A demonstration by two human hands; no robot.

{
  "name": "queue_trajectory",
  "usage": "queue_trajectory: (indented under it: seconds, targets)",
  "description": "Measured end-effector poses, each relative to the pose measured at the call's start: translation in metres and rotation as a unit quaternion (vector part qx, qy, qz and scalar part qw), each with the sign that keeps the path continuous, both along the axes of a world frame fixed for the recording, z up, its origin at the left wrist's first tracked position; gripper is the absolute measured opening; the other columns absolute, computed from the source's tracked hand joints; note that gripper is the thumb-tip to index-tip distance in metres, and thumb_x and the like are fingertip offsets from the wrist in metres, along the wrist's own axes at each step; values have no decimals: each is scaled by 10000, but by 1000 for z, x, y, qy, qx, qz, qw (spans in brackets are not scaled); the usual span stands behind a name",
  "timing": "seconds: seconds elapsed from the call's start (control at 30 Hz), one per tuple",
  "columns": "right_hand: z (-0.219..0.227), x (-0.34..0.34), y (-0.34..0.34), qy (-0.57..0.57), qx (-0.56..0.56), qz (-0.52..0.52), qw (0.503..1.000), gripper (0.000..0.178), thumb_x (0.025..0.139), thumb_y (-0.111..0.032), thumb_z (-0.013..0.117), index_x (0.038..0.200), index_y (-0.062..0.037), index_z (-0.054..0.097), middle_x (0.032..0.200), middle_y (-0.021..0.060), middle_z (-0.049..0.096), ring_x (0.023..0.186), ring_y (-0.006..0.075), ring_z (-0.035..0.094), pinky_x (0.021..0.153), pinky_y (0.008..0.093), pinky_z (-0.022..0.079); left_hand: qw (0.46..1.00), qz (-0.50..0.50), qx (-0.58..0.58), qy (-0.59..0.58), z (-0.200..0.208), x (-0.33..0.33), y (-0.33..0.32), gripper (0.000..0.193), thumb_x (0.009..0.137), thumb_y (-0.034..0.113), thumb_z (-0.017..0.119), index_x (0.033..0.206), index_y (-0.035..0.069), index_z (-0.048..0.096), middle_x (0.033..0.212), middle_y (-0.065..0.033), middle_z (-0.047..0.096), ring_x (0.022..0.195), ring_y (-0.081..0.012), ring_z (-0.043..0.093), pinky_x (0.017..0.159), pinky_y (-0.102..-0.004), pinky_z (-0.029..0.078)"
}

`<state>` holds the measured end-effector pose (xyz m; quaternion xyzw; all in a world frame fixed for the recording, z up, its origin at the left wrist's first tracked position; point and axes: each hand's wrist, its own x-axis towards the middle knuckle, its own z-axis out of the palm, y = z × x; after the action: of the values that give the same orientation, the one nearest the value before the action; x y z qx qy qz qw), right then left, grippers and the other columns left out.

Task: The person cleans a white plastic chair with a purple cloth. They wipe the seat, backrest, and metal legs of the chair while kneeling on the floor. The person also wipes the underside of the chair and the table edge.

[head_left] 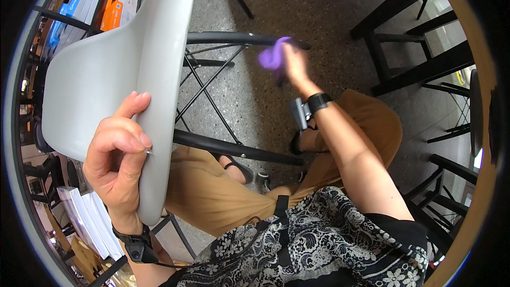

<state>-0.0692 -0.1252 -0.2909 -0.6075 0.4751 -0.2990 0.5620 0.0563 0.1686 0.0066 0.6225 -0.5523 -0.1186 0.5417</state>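
A light grey moulded chair [90,82] is tipped over in front of me, its black legs pointing right. At the edge of its shell, my left hand [117,154] is closed with curled fingers; a tiny shiny spot shows by the fingertips, too small to name. My right hand [295,64], blurred by motion, is closed on a purple cloth [272,56]. The cloth is beside the far end of the upper black chair leg [234,38]; whether it touches the leg is unclear. Thin black crossed rods [204,86] brace the legs.
Shelves at the left hold books, papers [90,223] and an orange box [112,16]. Dark table or bench legs [396,40] stand at the far right, with more black chair legs [451,127] nearer. My knees flank the lower chair leg above the speckled floor [313,0].
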Motion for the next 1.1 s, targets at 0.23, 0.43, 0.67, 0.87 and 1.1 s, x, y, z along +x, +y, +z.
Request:
queue_trajectory:
  seconds: [0.23,0.43,0.67,0.87,1.1]
  targets:
    - [45,35,51,-275,360,86,887,363,896,-336,596,1108,-44,634,980,55,660,854,152,623,795,306,505,1000,17,14,-6,3,-3,3,90,843,37,648,814,68,569,789,-56,581,1084,-348,586,1071,-559,291]
    - [47,43,54,-333,378,129,854,270,874,-191,633,1112,-76,581,1093,53,635,1034,180,596,947,331,454,1000,28,8,8,1,-4,4,107,826,43,670,800,81,573,784,-49,578,1089,-350,585,1077,-562,284]
    - [53,52,60,-348,374,33,859,153,850,-133,680,967,-51,625,892,41,654,796,148,633,734,317,528,999,34,14,14,2,-7,3,127,811,71,698,800,99,575,786,-39,579,1100,-349,581,1082,-565,278]
    - [48,55,60,-333,335,1,882,133,845,-133,689,937,-53,636,848,31,648,748,136,623,695,304,526,999,35,21,10,2,-7,4,126,814,91,701,807,101,575,796,-42,587,1106,-346,578,1083,-566,276]
    - [57,56,70,-350,313,-67,880,117,844,-131,698,897,-37,652,809,11,641,698,104,593,656,262,488,999,27,16,10,1,-8,4,114,820,84,691,812,99,577,796,-46,589,1104,-352,577,1082,-568,276]
